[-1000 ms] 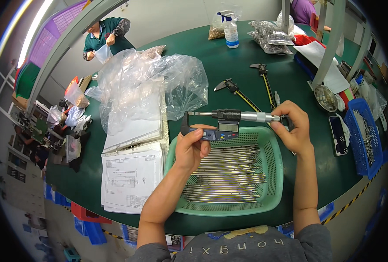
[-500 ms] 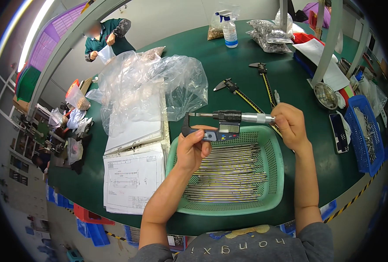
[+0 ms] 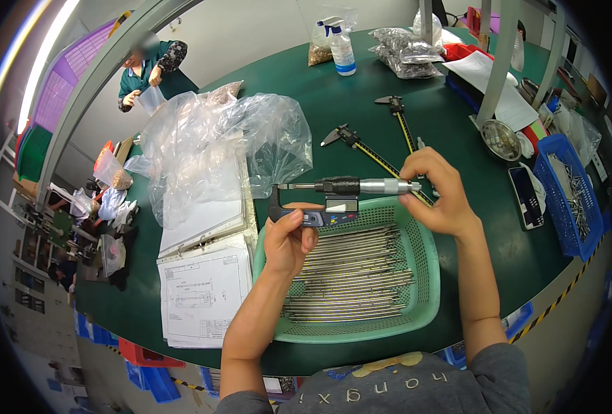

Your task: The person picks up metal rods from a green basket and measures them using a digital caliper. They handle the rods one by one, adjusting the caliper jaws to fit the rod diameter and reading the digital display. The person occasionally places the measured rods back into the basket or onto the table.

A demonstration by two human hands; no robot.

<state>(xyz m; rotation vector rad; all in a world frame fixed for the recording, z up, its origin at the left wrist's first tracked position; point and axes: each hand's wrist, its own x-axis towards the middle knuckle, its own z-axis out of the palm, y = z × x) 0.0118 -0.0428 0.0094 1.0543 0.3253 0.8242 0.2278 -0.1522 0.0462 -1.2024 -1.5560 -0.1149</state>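
A digital micrometer [image 3: 340,186] lies level above the near part of the table, its small display facing up. My left hand [image 3: 288,241] is closed around its frame at the left end. At the other end, the thumb and fingers of my right hand [image 3: 438,193] pinch the thimble's tip. Below them stands a green plastic basket [image 3: 426,290] with many thin metal rods [image 3: 347,276] lying side by side in it. Two calipers, one dark and yellow [image 3: 361,145] and another farther back [image 3: 399,114], rest on the table beyond the micrometer.
Left of the basket lies an open binder with a drawing sheet [image 3: 202,290], under a clear plastic bag [image 3: 216,138]. On the right are a phone [image 3: 526,198] and a blue basket [image 3: 568,200] of metal parts. A spray bottle [image 3: 340,48] and a co-worker [image 3: 154,72] are farther back.
My right hand's fingers have opened out from a tighter curl and now pinch the thimble's end. The whole view has shifted slightly; my left hand keeps its hold on the frame.
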